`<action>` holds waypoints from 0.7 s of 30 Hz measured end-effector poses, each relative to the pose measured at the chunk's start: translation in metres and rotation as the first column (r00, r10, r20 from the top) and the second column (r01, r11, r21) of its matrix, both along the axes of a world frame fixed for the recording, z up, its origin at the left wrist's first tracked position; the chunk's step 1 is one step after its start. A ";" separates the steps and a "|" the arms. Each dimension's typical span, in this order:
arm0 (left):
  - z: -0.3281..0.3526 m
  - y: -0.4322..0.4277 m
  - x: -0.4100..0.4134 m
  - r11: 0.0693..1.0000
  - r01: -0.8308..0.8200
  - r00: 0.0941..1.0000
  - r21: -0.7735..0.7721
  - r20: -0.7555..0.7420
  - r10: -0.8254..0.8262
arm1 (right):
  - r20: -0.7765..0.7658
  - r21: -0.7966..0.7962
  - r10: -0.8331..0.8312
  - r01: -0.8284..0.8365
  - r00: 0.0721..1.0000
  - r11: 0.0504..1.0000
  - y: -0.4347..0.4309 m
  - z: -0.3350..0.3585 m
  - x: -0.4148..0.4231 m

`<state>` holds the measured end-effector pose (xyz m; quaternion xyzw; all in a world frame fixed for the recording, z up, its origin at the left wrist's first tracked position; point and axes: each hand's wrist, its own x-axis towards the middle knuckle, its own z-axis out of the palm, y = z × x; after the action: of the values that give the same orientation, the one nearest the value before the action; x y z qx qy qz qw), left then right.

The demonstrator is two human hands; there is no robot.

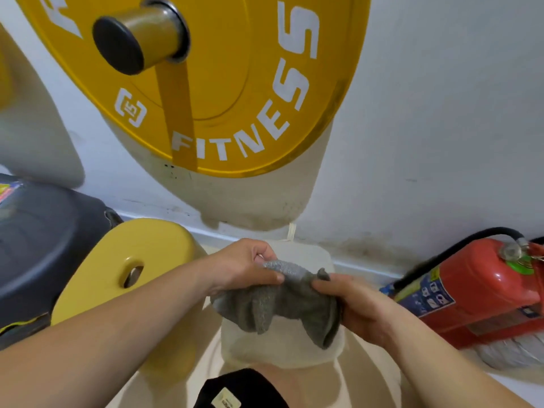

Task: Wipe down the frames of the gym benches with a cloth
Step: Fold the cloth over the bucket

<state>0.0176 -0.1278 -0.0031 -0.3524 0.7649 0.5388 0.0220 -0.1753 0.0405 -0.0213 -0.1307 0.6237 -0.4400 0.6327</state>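
Top centre: the round yellow rubber weight plate (235, 83) sits on a metal peg with a black end cap (138, 39), in front of the white painted wall (441, 113).
Centre: the grey woven cloth (279, 301) hangs between both hands, below the plate and above the cream frame post (294, 351).
Hands: the left hand (244, 266) grips the cloth's left end and the right hand (359, 307) its right end.
Left: a flat yellow metal bracket with a slotted hole (132, 260) lies beside the left forearm, and a dark grey plastic bin (44, 237) sits further left.
Right: a red metal fire extinguisher (477, 290) sits near the foot of the wall.
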 end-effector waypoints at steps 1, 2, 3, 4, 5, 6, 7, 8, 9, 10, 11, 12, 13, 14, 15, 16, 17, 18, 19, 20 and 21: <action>-0.002 -0.006 0.007 0.999 0.047 0.997 -0.017 0.054 -0.047 | 0.022 0.006 -0.067 0.067 0.997 0.998 -0.003 -0.005 -0.004; -0.004 -0.013 0.014 0.991 0.128 0.984 -0.031 0.130 -0.123 | 0.041 0.008 -0.118 0.118 0.992 0.993 -0.003 -0.009 -0.010; -0.004 -0.019 0.020 0.978 0.206 0.955 -0.024 0.223 -0.196 | 0.039 0.007 -0.136 0.136 0.990 0.991 -0.003 -0.010 -0.013; -0.004 -0.024 0.024 0.968 0.250 0.921 -0.005 0.311 -0.236 | 0.019 0.005 -0.149 0.149 0.989 0.989 -0.003 -0.012 -0.017; -0.007 -0.028 0.028 0.969 0.245 0.900 0.016 0.369 -0.234 | -0.022 0.013 -0.172 0.173 0.985 0.985 -0.004 -0.016 -0.021; -0.011 -0.032 0.031 0.976 0.211 0.897 0.042 0.390 -0.211 | -0.073 0.032 -0.218 0.221 0.973 0.975 -0.005 -0.021 -0.022; -0.016 -0.035 0.031 0.986 0.152 0.906 0.069 0.388 -0.167 | -0.126 0.051 -0.273 0.281 0.954 0.958 -0.007 -0.025 -0.021; -0.021 -0.037 0.032 0.992 0.093 0.919 0.091 0.377 -0.120 | -0.168 0.062 -0.315 0.329 0.934 0.942 -0.008 -0.030 -0.020; -0.026 -0.038 0.032 0.993 0.052 0.927 0.106 0.366 -0.087 | -0.200 0.074 -0.334 0.354 0.921 0.932 -0.009 -0.034 -0.018; -0.031 -0.039 0.032 0.993 0.012 0.930 0.117 0.365 -0.054 | -0.235 0.084 -0.349 0.377 0.907 0.922 -0.010 -0.039 -0.017; -0.036 -0.040 0.033 0.992 -0.046 0.937 0.120 0.350 0.001 | -0.279 0.094 -0.369 0.408 0.886 0.908 -0.010 -0.044 -0.017; -0.041 -0.041 0.034 0.986 -0.124 0.946 0.114 0.314 0.083 | -0.336 0.093 -0.378 0.430 0.862 0.898 -0.011 -0.046 -0.017; -0.048 -0.043 0.036 0.966 -0.236 0.946 0.110 0.253 0.202 | -0.399 0.091 -0.377 0.445 0.836 0.891 -0.013 -0.046 -0.016; -0.054 -0.042 0.038 0.927 -0.359 0.925 0.105 0.170 0.339 | -0.480 0.096 -0.348 0.443 0.805 0.892 -0.013 -0.047 -0.017; -0.061 -0.040 0.041 0.882 -0.465 0.884 0.076 0.094 0.458 | -0.564 0.108 -0.295 0.423 0.771 0.900 -0.013 -0.045 -0.015; -0.068 -0.038 0.044 0.845 -0.535 0.844 0.016 0.070 0.532 | -0.621 0.124 -0.226 0.379 0.751 0.917 -0.011 -0.047 -0.015; -0.076 -0.034 0.050 0.827 -0.560 0.821 -0.060 0.094 0.563 | -0.638 0.155 -0.154 0.322 0.754 0.934 -0.010 -0.047 -0.013; -0.083 -0.026 0.054 0.825 -0.558 0.809 -0.092 0.162 0.565 | -0.606 0.205 -0.089 0.263 0.791 0.943 -0.007 -0.050 -0.012; -0.092 -0.017 0.057 0.838 -0.542 0.806 -0.064 0.244 0.540 | -0.561 0.275 -0.008 0.195 0.828 0.941 -0.003 -0.050 -0.009; -0.099 -0.007 0.061 0.847 -0.532 0.806 0.011 0.313 0.502 | -0.534 0.339 0.073 0.133 0.842 0.931 0.001 -0.052 -0.008; -0.103 0.002 0.064 0.843 -0.532 0.810 0.085 0.342 0.477 | -0.535 0.391 0.152 0.084 0.831 0.917 0.006 -0.054 -0.007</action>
<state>0.0815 -0.1256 -0.1065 -0.6192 0.5796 0.5290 0.0274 -0.1820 0.0460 -0.0750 -0.1322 0.8538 -0.2352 0.4453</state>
